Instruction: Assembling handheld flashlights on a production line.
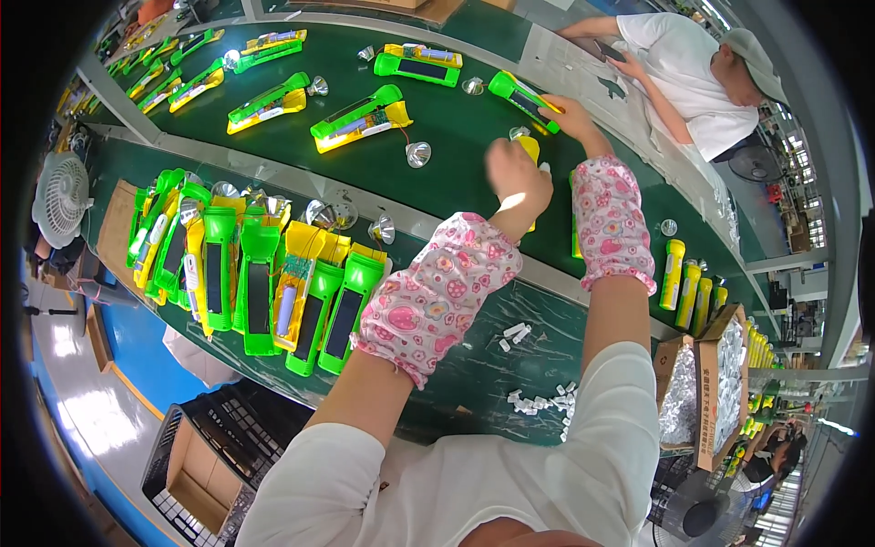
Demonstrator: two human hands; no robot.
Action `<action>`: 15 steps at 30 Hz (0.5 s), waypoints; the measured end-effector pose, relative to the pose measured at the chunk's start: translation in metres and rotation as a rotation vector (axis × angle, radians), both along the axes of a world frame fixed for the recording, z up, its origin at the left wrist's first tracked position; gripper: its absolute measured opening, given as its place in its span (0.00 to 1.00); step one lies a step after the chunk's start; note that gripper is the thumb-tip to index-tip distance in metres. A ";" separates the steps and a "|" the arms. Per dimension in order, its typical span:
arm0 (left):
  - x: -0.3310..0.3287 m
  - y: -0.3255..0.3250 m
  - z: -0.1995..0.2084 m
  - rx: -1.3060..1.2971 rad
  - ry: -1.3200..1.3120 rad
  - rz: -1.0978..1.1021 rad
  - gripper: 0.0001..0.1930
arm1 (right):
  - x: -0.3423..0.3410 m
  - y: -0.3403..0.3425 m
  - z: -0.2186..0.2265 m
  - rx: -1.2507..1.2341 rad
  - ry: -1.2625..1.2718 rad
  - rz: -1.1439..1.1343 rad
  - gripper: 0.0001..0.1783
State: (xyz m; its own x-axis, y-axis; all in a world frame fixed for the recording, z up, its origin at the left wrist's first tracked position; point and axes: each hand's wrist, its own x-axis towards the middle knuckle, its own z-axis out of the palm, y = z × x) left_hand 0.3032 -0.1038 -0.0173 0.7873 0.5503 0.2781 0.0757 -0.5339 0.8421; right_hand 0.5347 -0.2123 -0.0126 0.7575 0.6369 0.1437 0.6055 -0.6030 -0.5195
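My right hand [572,118] is closed on the lower end of a green flashlight half [523,98] with a dark panel, above the green belt. My left hand [519,185] is over a yellow flashlight part [529,148], which shows beside and behind it. Its fingers are smeared by motion, so their grip cannot be made out. A loose silver reflector [472,86] lies left of the green half. Close to my right sleeve, a green edge of another part [575,219] shows, mostly hidden.
Several opened green-and-yellow flashlights [363,118] with wired reflectors lie along the belt. More stand packed in a carton [117,228] at the left. White small pieces [538,401] lie before me. Yellow flashlights [672,273] and a carton of reflectors [720,392] are at the right. A co-worker [697,82] sits opposite.
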 end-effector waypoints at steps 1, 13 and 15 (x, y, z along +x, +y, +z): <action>-0.004 -0.002 0.005 -0.089 -0.075 -0.021 0.27 | -0.011 -0.004 0.002 -0.013 -0.062 -0.037 0.22; -0.104 0.053 0.051 -1.576 -0.311 -0.301 0.22 | -0.329 0.040 0.076 0.665 0.601 -0.186 0.23; -0.132 0.073 0.057 -1.767 -0.337 -0.384 0.19 | -0.367 0.042 0.084 0.793 0.684 -0.154 0.30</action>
